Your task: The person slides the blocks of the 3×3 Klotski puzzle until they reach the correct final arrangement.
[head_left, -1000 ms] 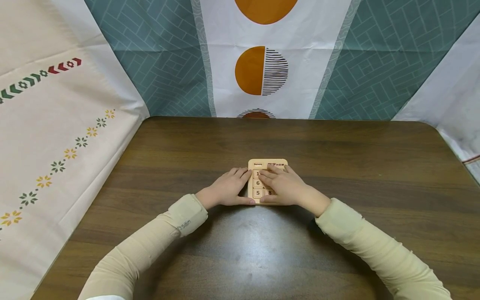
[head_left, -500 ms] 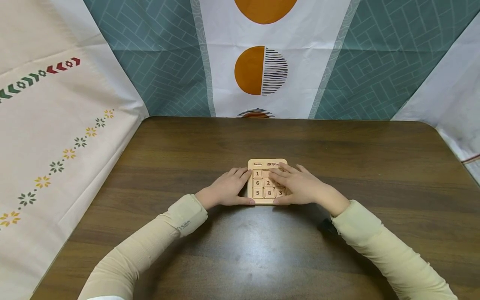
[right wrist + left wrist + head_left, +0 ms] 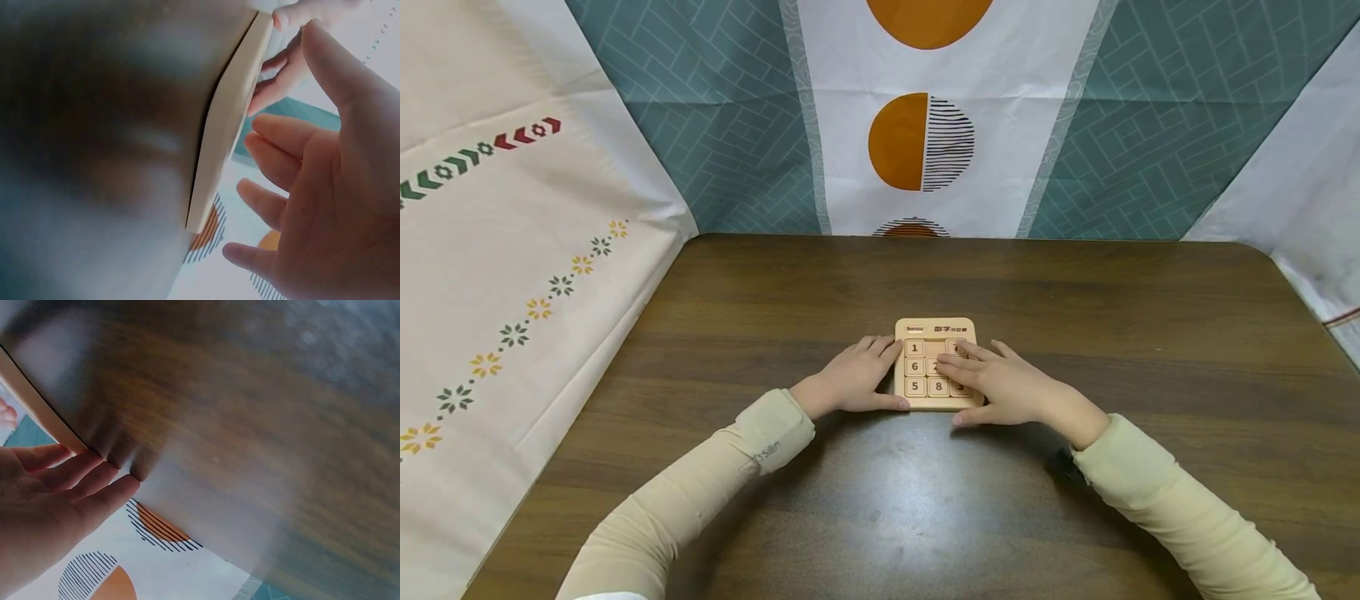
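Observation:
A pale wooden sliding number puzzle (image 3: 925, 322) lies flat on the brown table. Its tiles include 1, 6, 5 and 8, with a gap in the top row's middle. My left hand (image 3: 857, 375) lies at its left side, index fingertip right at the edge and thumb at the lower left corner. In the left wrist view the left fingers are nearly straight along the frame's edge (image 3: 40, 403). My right hand (image 3: 1015, 390) spreads over the puzzle's right side, fingertips over the middle and right tiles, thumb below the lower right corner. The right wrist view shows its fingers apart and extended.
The dark wood table (image 3: 760, 292) extends on all sides of the puzzle. A patterned teal and white cloth (image 3: 1030, 50) hangs behind its far edge. An embroidered cream cloth (image 3: 490, 275) hangs at the left, a white one (image 3: 1300, 167) at the right.
My right hand has slid rightward and slightly toward me, uncovering the left and middle tiles and the top-row gap. Its thumb has left the puzzle's lower edge. The left hand stays put.

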Available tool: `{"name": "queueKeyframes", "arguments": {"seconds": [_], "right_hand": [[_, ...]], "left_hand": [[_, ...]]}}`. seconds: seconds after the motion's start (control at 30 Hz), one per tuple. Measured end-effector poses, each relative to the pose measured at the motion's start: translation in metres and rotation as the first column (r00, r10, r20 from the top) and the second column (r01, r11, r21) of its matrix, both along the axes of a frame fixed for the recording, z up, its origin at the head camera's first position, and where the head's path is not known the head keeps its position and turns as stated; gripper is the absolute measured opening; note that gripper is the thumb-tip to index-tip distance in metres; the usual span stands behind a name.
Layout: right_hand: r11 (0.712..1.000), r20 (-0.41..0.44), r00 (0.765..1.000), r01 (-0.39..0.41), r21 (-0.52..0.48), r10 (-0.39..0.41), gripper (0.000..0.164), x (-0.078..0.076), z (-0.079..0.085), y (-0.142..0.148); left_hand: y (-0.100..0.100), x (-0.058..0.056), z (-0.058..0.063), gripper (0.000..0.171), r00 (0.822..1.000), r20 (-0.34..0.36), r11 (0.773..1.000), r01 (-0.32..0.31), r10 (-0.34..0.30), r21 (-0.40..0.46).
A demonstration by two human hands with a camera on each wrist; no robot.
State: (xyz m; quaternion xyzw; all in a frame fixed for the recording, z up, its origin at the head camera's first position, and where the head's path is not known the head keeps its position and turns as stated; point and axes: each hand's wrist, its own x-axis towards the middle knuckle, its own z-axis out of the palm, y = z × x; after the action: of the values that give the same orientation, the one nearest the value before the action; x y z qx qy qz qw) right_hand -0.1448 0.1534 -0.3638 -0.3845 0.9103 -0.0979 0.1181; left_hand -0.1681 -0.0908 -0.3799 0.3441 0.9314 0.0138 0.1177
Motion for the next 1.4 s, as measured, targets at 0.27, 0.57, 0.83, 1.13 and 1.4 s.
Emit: {"name": "queueKeyframes", "arguments": {"seconds": [0.27, 0.57, 0.83, 1.13, 1.4], "right_hand": [[1.0, -0.023, 0.999, -0.023, 0.016, 0.023, 0.073, -0.001, -0.001, -0.002], [1.0, 0.005, 1.0, -0.007, 0.029, 0.007, 0.07, -0.012, -0.001, -0.006], [0.999, 0.025, 1.0, 0.017, 0.033, -0.018, 0.073, -0.02, 0.0, -0.007], [0.999, 0.026, 0.999, 0.021, 0.033, -0.022, 0.077, -0.021, -0.001, -0.005], [1.0, 0.002, 1.0, -0.016, 0.004, 0.016, 0.078, -0.006, -0.001, 0.003]], "left_hand": [[0.0, -0.001, -0.001, 0.094, 1.0, -0.015, 1.0, 0.007, -0.007, 0.004], [-0.001, 0.0, -0.001, 0.093, 1.0, -0.016, 1.0, 0.008, -0.008, 0.002], [-0.001, 0.0, -0.002, 0.093, 1.0, -0.021, 1.0, 0.011, -0.011, 0.009], [0.0, 0.0, -0.002, 0.093, 1.0, -0.022, 1.0, 0.015, -0.014, 0.012], [0.0, 0.0, -0.001, 0.093, 1.0, -0.02, 1.0, 0.005, -0.006, -0.006]]}}
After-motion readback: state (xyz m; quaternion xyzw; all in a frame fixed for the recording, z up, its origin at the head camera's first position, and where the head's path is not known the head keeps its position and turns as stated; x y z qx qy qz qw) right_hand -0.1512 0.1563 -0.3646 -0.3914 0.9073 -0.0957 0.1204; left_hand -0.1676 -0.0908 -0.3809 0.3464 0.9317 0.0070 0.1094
